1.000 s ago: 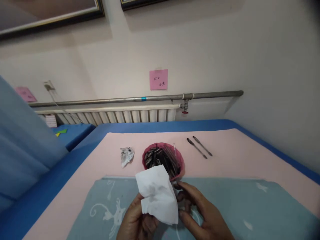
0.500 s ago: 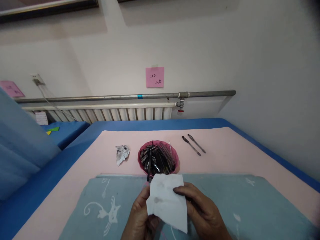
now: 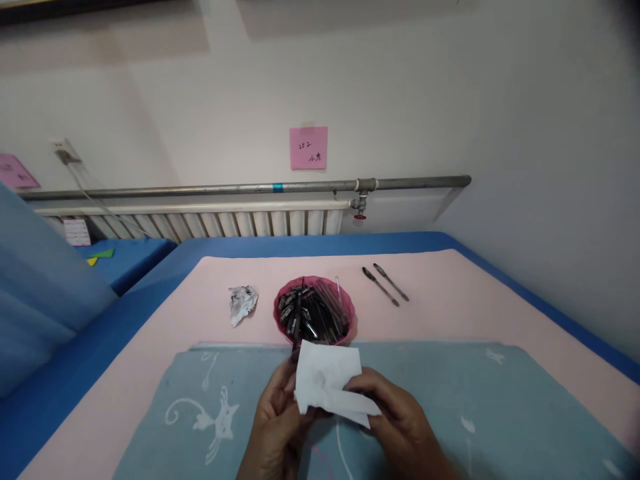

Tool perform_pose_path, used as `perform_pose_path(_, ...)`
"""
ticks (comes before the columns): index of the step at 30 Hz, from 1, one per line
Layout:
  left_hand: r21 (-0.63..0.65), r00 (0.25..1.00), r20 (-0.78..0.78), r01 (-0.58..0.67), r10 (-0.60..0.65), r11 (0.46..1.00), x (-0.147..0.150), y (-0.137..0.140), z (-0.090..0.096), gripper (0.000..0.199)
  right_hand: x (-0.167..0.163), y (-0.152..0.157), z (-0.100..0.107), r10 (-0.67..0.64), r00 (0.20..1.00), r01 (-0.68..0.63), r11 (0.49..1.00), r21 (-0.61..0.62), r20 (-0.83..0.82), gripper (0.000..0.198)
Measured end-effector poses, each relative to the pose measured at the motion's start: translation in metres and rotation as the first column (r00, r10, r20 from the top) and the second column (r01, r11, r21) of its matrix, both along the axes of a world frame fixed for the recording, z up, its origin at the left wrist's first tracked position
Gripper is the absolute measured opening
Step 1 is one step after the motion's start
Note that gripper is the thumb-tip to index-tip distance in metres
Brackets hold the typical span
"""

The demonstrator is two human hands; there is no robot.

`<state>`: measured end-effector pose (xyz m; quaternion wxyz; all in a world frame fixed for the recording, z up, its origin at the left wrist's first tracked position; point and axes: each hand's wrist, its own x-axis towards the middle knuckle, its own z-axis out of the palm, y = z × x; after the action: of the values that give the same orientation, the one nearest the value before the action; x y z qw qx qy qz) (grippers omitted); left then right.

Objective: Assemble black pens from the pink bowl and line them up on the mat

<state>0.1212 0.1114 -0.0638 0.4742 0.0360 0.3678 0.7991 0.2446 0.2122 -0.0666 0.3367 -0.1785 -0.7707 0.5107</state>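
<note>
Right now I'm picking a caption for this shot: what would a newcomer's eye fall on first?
Probably the white paper at lower middle, pinched in the right hand, with a dark pen extending from the left hand beside it. Beyond sits a pink basket full of pens, with two loose pens to its right and a crumpled scrap to its left. Higher up, a pink note stands out on the pale wall.

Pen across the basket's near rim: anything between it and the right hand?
Yes: the held paper stands between the right hand and that pen, its left edge beside the pen's lower end.
</note>
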Motion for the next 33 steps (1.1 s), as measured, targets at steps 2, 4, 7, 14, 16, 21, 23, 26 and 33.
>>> perform_pose_path(2, -0.003, 1.000, -0.030, 0.006, -0.006, 1.000, 0.001, 0.001, -0.001, 0.050, -0.001, -0.002, -0.001, -0.006, 0.998, 0.009, 0.999, -0.050, 0.055, 0.021)
perform_pose_path(4, -0.013, 0.999, -0.052, 0.009, -0.009, 1.000, 0.001, 0.003, -0.002, 0.043, -0.003, -0.004, -0.002, -0.010, 0.993, 0.028, 0.989, -0.145, 0.118, 0.027)
perform_pose_path(7, -0.050, 0.998, -0.066, -0.024, 0.021, 0.998, 0.001, 0.004, -0.004, 0.038, -0.007, -0.008, -0.004, -0.018, 0.993, 0.061, 0.931, -0.359, 0.120, 0.026)
perform_pose_path(14, -0.140, 0.995, -0.096, 0.001, -0.015, 0.990, -0.001, 0.000, -0.007, 0.032, -0.015, -0.014, -0.006, -0.164, 0.984, 0.177, 0.799, -0.575, 0.076, 0.030)
perform_pose_path(16, -0.160, 0.995, -0.100, -0.008, -0.008, 0.987, -0.001, 0.000, -0.007, 0.026, -0.016, -0.014, -0.005, -0.169, 0.982, 0.186, 0.800, -0.570, 0.084, 0.028)
perform_pose_path(21, -0.196, 0.996, -0.084, 0.007, -0.024, 0.981, -0.003, -0.002, -0.005, 0.023, -0.015, -0.014, -0.004, -0.179, 0.981, 0.187, 0.808, -0.559, 0.070, 0.029)
perform_pose_path(23, -0.194, 0.996, -0.083, 0.017, -0.034, 0.981, -0.003, -0.003, -0.003, 0.023, -0.014, -0.014, -0.005, -0.181, 0.982, 0.183, 0.812, -0.555, 0.059, 0.029)
perform_pose_path(26, -0.206, 0.997, -0.070, 0.025, -0.040, 0.978, -0.003, 0.000, -0.002, 0.024, -0.014, -0.010, -0.004, -0.179, 0.983, 0.174, 0.801, -0.572, 0.049, 0.031)
perform_pose_path(33, -0.200, 0.991, -0.109, 0.061, -0.084, 0.978, 0.002, -0.019, 0.028, 0.026, 0.002, -0.019, 0.028, -0.072, 0.997, 0.040, 0.741, -0.671, -0.020, 0.033)
